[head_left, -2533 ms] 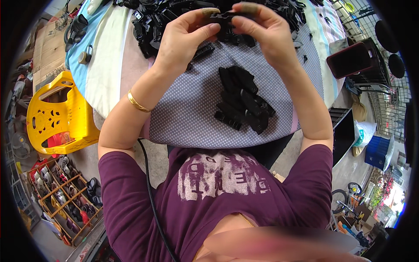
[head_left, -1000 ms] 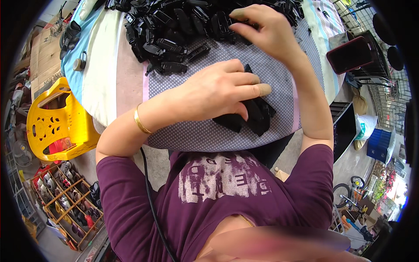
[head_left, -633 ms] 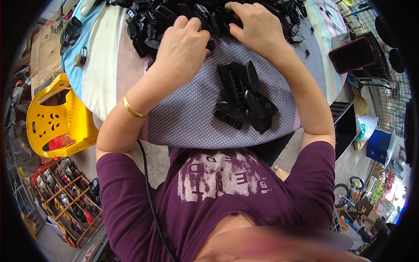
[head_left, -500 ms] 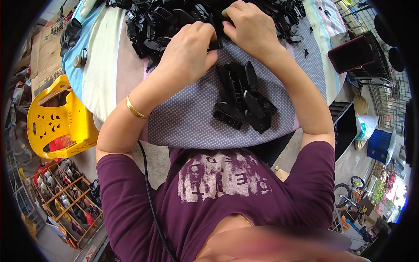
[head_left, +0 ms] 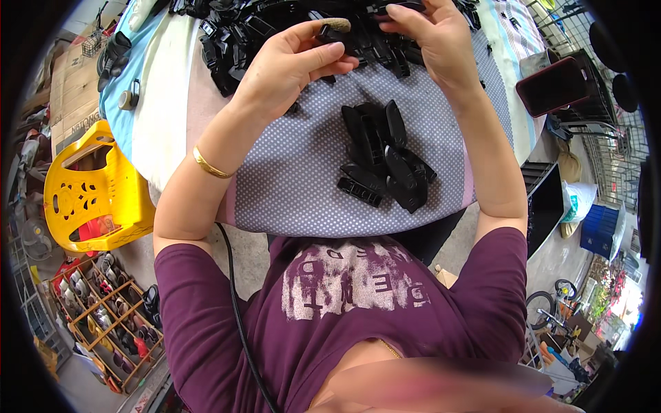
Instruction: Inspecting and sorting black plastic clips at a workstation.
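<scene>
My left hand (head_left: 286, 69) is raised over the table, its thumb and index finger closed on a small black plastic piece (head_left: 329, 33). A tan cover wraps the index fingertip. To its right, my right hand (head_left: 441, 45) pinches a long black plastic piece (head_left: 394, 8) near the top edge; part of this hand is cut off. Under and beyond both hands lies a large heap of black plastic pieces (head_left: 234, 51). Nearer to me, a small group of curved, toothed black plastic pieces (head_left: 375, 141) rests on the dotted grey cloth (head_left: 289, 179). Their exact kind is unclear.
A dark red-edged phone (head_left: 553, 87) is held up at the table's right. A yellow plastic chair (head_left: 93, 193) stands at the left. A roll of tape (head_left: 128, 96) lies near the table's left edge. A black cable (head_left: 235, 310) hangs beside my body.
My hands have moved apart, the right one farther up and to the right, the left one slightly left. Black pieces formerly hidden behind the right hand now show. The near group stays in place.
</scene>
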A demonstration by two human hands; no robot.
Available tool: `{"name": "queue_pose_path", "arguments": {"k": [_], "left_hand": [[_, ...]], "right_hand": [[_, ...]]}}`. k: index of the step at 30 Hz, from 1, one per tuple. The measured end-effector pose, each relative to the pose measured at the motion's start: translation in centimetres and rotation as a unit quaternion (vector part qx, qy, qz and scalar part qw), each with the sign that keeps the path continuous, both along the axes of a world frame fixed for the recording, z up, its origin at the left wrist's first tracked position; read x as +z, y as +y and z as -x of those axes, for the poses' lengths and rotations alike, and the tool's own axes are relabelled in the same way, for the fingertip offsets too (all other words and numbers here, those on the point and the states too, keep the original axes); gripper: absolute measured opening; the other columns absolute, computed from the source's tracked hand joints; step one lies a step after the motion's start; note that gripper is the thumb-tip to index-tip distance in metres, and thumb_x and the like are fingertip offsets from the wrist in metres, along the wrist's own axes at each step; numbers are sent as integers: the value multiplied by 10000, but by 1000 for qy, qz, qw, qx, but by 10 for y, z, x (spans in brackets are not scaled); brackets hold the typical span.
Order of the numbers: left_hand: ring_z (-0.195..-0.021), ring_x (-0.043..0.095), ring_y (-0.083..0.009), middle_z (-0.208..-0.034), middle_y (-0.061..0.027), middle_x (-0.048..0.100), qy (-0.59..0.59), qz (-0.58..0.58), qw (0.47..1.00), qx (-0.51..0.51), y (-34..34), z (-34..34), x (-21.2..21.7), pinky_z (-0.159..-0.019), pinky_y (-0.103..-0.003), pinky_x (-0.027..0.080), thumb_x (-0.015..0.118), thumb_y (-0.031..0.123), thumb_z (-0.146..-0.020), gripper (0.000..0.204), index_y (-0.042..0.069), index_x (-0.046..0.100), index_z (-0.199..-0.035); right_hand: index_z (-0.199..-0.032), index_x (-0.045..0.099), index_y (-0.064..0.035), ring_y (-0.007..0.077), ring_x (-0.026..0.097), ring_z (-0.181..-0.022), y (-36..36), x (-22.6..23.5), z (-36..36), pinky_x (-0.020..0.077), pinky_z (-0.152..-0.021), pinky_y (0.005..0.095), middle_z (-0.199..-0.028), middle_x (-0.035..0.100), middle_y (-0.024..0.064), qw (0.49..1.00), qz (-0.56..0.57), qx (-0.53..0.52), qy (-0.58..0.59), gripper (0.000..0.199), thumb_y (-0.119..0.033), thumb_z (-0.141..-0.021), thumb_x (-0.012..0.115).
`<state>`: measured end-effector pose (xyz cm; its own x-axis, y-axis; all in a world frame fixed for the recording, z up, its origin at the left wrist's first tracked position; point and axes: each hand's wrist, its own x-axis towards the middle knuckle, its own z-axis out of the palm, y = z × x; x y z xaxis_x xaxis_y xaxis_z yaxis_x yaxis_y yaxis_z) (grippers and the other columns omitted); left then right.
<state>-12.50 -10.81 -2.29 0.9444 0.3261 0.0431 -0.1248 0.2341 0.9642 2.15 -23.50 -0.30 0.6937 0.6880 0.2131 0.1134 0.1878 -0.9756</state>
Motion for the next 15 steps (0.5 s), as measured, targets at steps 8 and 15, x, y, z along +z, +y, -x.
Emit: {"name": "queue_pose_path", "arguments": {"k": [8, 15], "left_hand": [[-736, 591, -80, -857, -35, 648, -21, -170, 981, 85, 1, 1, -4, -691, -194, 486, 648, 97, -805, 295, 1, 602, -1081], [-809, 625, -100, -900, -69, 662, -40, -190, 974, 119, 1, 2, 2, -738, -202, 507, 647, 56, -794, 287, -17, 606, -1068]], "right_hand": [[-1090, 587, -12, 140, 617, -893, -5, -16, 22, 492, -818, 245, -986, 635, 84, 978, -40, 95, -180, 331, -67, -774, 670], [-1072, 589, 3, 140, 612, -914, -8, -17, 24, 494, -832, 248, -1007, 623, 72, 964, -10, 76, -253, 288, -58, -798, 651]]}}
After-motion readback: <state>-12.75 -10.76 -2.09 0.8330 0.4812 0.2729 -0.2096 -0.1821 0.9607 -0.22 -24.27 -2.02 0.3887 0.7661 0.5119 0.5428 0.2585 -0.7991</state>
